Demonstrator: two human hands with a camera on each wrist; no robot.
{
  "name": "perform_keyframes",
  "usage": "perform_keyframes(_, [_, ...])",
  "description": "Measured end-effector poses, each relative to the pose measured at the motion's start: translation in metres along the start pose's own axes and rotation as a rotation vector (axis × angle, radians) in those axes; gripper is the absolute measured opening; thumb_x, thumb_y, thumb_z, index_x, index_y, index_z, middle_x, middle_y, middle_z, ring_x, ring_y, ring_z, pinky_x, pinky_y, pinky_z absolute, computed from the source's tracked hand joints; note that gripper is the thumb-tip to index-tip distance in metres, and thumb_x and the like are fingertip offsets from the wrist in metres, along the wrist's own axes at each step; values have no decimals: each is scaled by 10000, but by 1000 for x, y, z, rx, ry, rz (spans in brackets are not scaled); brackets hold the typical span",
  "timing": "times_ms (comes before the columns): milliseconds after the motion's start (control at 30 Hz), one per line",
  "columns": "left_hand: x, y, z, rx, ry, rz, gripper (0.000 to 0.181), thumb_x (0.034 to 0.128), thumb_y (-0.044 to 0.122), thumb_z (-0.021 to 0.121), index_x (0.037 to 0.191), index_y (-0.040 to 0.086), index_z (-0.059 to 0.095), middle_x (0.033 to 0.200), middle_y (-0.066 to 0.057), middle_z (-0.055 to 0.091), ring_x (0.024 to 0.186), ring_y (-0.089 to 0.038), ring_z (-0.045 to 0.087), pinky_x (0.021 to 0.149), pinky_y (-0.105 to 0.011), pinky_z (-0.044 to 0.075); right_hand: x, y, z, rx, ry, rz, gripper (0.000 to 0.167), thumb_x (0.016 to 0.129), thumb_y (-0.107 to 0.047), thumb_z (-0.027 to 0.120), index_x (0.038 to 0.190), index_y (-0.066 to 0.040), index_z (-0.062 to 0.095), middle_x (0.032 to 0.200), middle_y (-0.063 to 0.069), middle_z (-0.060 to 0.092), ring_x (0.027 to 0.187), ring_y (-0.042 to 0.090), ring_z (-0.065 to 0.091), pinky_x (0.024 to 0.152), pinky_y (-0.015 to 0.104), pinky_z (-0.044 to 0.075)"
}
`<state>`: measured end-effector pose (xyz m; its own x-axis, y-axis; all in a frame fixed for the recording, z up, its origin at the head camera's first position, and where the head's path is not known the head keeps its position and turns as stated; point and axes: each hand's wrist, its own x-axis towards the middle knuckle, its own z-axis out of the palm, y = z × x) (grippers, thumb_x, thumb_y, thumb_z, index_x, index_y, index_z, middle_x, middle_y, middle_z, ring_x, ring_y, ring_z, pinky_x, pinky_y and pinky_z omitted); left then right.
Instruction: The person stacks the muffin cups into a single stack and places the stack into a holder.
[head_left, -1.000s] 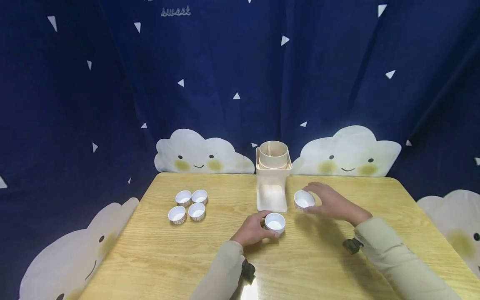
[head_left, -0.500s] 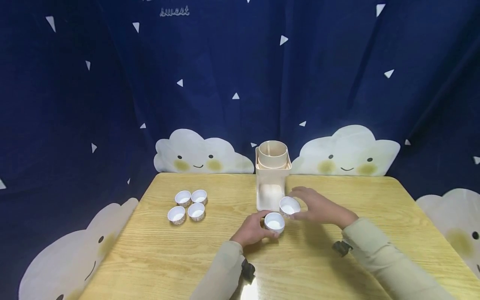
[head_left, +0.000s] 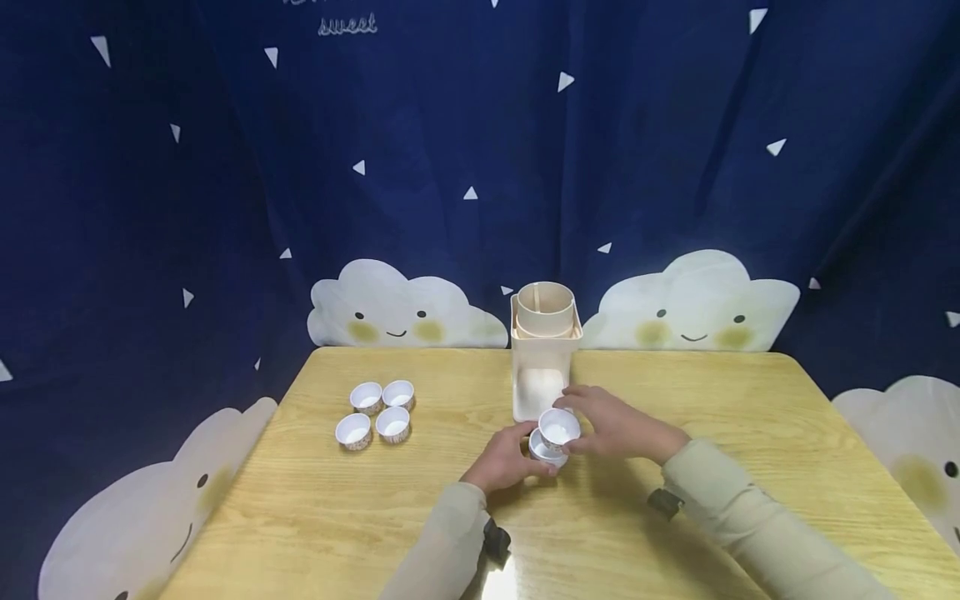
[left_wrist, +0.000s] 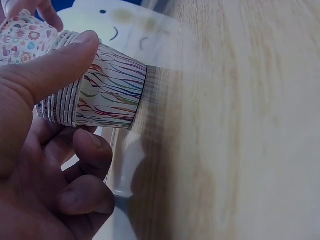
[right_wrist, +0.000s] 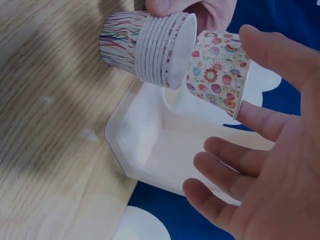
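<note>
My left hand [head_left: 504,460] grips a stack of nested paper cups [left_wrist: 112,87], the outermost striped in several colours; in the right wrist view the stack [right_wrist: 122,42] stands on the table with its white rims stacked together. Between thumb and fingers, my right hand [head_left: 618,425] pinches a single cup [head_left: 559,427] with a flower and egg print, seen in the right wrist view [right_wrist: 216,72]. That cup is just over the stack's mouth, its base close to the top rim; whether they touch, I cannot tell.
Four-cup group aside, a beige holder [head_left: 542,392] with a round ring on top stands behind my hands. Several white-lined cups [head_left: 393,424] sit together at the left of the wooden table [head_left: 300,517]. A dark blue curtain [head_left: 420,125] hangs behind.
My right hand has moved left and towards me with its cup, from right of the holder to over the stack. My left hand has stayed in place on the stack.
</note>
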<state>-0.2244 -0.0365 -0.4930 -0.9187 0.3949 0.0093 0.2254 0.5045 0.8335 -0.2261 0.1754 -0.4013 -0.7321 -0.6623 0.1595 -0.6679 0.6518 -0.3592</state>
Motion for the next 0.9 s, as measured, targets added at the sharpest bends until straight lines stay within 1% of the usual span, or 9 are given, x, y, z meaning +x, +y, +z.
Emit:
perform_keyframes(100, [-1, 0, 0, -8, -3, -8, 672, 709, 257, 890, 1323, 206, 622, 1333, 7, 657, 1312, -239, 548, 1137, -491, 388, 0, -2, 0, -7, -10, 10, 479, 783, -238, 804, 1187, -40, 641, 1274, 247, 611, 1155, 416, 590, 970, 591, 479])
perform_keyframes(300, [0, -1, 0, -26, -5, -2, 697, 715, 255, 886, 1350, 212, 602, 1362, 7, 638, 1328, -237, 534, 1141, -492, 384, 2, -6, 0, -12, -21, 41, 501, 781, -248, 805, 1205, -42, 636, 1298, 261, 596, 1170, 429, 579, 978, 600, 471])
perform_keyframes(533, [1, -1, 0, -25, -10, -5, 696, 708, 255, 891, 1341, 216, 604, 1343, 18, 646, 1313, -234, 542, 1126, -485, 398, 5, -2, 5, -23, -40, 65, 521, 776, -251, 813, 1215, -38, 631, 1316, 276, 581, 1190, 442, 567, 987, 602, 468])
perform_keyframes(767, [2, -2, 1, -24, -12, -10, 675, 710, 246, 888, 1324, 193, 612, 1311, 17, 659, 1295, -235, 553, 1115, -476, 410, 7, -2, 7, -28, -40, 47, 488, 776, -251, 813, 1190, -57, 640, 1280, 229, 605, 1148, 394, 591, 958, 566, 488])
perform_keyframes(900, [1, -1, 0, -31, -12, -8, 670, 710, 234, 887, 1318, 177, 612, 1309, 8, 660, 1301, -243, 549, 1120, -488, 404, 8, -2, 8, -28, -45, 49, 489, 773, -249, 815, 1188, -58, 641, 1288, 238, 601, 1160, 408, 584, 963, 578, 484])
